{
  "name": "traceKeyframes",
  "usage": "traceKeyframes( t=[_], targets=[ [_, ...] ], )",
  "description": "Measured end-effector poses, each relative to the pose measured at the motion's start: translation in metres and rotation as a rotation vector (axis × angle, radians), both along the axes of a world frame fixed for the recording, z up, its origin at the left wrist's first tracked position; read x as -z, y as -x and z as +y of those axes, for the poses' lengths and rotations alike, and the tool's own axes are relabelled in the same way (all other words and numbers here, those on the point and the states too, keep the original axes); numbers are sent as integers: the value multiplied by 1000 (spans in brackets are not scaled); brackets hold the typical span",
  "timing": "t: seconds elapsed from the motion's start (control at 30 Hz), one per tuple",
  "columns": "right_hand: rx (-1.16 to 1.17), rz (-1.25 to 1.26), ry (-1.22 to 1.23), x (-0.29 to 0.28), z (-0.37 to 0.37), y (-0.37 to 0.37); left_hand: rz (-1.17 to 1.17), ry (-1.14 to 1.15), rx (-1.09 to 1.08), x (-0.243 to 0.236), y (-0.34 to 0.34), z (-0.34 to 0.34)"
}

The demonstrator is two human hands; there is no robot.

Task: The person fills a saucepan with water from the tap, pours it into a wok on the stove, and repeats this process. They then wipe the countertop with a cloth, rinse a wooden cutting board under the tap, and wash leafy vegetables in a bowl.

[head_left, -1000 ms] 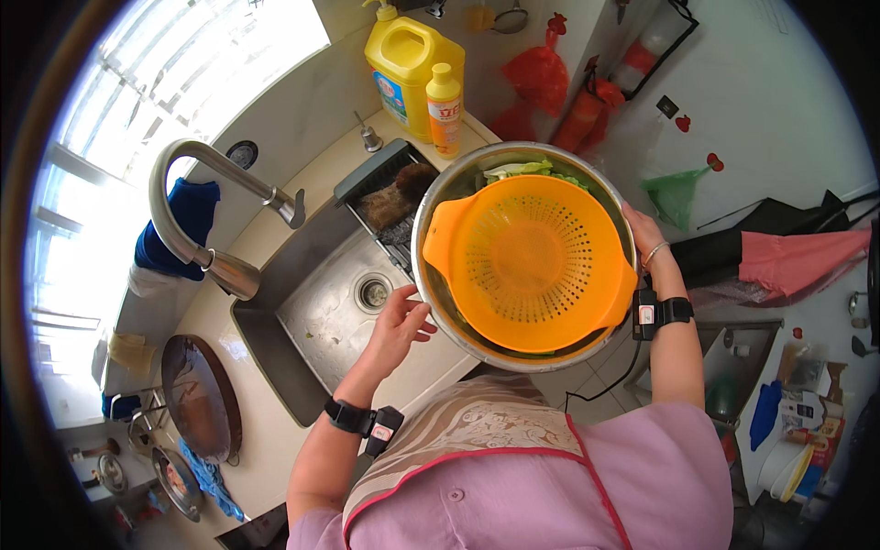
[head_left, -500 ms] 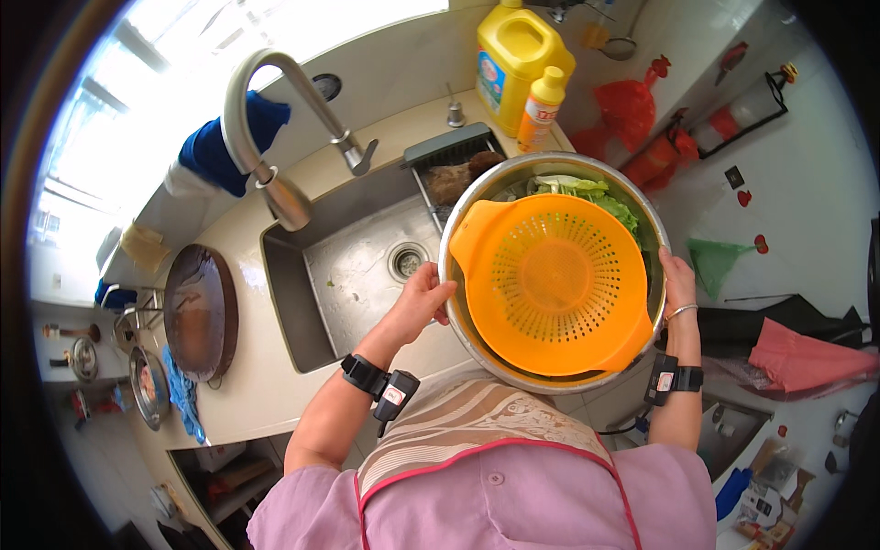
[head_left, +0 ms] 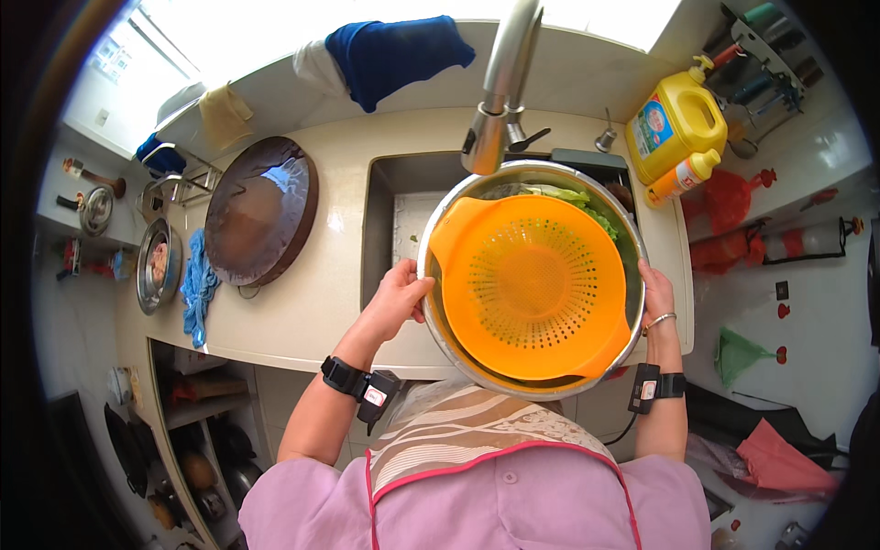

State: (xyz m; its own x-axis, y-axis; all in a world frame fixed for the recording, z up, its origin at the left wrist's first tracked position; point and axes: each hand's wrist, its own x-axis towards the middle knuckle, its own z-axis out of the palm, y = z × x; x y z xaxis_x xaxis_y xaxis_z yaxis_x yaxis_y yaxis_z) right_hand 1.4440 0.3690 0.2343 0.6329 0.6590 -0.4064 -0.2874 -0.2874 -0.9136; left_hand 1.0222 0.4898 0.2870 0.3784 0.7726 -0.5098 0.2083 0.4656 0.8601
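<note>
A large metal basin [head_left: 431, 321] is held in front of me, over the near edge of the sink. Inside it rests an orange colander [head_left: 541, 284], with green leafy vegetables [head_left: 600, 220] showing past its far right side. My left hand [head_left: 400, 295] grips the basin's left rim, fingers curled at the edge. On the opposite side, my right hand [head_left: 654, 291] holds the right rim, its fingers partly hidden behind the wall. The sink [head_left: 387, 197] lies mostly covered by the basin, and the grey faucet [head_left: 490, 128] hangs just beyond the far rim.
A round dark wooden board [head_left: 261, 211] lies on the counter at left, beside a blue cloth [head_left: 197, 289] and a metal bowl [head_left: 158, 266] holding something pinkish. Yellow jug [head_left: 674, 128] and orange bottle [head_left: 683, 179] stand at the back right. A blue towel [head_left: 399, 57] hangs over the back ledge.
My view has turned toward the left, so the sink and faucet appear farther right. The basin now covers more of the sink, nearer the faucet. Both hands keep their grip.
</note>
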Motion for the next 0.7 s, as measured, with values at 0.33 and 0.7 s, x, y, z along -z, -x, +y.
traceKeyframes(
  t=[0.33,0.7],
  targets=[
    [-90,80,11,30,113,95,116,-17,-112,13,99,55],
    [-118,18,66,88,160,116,459,-72,36,68,119,102]
  ],
)
